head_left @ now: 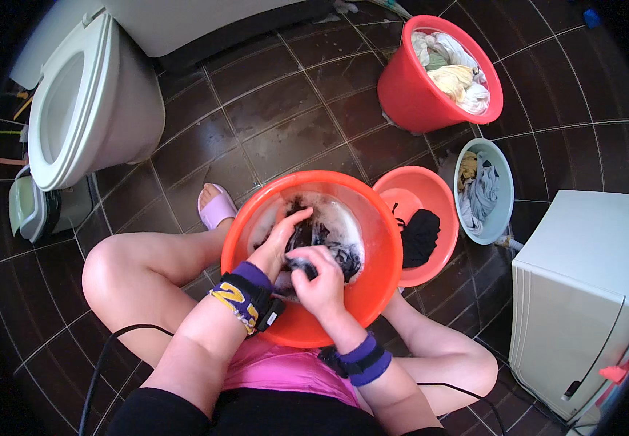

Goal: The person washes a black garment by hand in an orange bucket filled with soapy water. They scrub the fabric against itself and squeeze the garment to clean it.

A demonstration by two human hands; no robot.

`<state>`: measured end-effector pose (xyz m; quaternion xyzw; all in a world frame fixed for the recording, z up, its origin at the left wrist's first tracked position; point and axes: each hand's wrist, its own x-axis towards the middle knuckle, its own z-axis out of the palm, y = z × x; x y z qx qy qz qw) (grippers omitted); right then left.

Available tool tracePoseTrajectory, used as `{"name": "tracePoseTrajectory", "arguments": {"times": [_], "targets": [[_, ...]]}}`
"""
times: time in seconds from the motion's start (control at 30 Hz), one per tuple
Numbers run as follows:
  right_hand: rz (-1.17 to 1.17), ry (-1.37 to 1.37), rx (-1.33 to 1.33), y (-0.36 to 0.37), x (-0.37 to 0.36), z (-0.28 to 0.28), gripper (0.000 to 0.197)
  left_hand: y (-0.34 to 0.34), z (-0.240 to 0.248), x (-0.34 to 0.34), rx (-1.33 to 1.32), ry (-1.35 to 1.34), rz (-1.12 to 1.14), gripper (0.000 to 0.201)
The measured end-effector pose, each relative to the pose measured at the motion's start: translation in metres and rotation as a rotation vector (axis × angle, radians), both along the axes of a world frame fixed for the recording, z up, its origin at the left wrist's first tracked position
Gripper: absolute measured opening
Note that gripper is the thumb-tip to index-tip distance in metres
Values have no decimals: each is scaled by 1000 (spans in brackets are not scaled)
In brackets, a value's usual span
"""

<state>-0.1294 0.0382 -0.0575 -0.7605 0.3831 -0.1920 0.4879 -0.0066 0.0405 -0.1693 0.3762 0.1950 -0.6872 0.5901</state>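
Note:
In front of me a round orange-red basin holds foamy water and a wet black garment. My left hand is over the basin's left half, gripping part of the dark fabric, with one digit stretched out and the others partly hidden. Close beside it, my right hand is closed around a bunched, sudsy piece of the same fabric and meets the left palm. White suds cling to the basin's inner wall. Purple bands with black straps circle both wrists.
Right of the basin, a pink basin holds a black cloth. Beyond are a pale blue basin of clothes and a red bucket of light laundry. A toilet stands far left, a white cabinet right.

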Motion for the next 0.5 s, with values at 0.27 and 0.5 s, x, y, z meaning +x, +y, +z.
{"name": "tracePoseTrajectory", "arguments": {"times": [0.27,0.5], "targets": [[-235,32,-301,3,6,-11,27,4,19,-38,-1,-220,199,13],[-294,104,-276,-6,4,-9,22,16,32,-47,6,-286,216,5]]}}
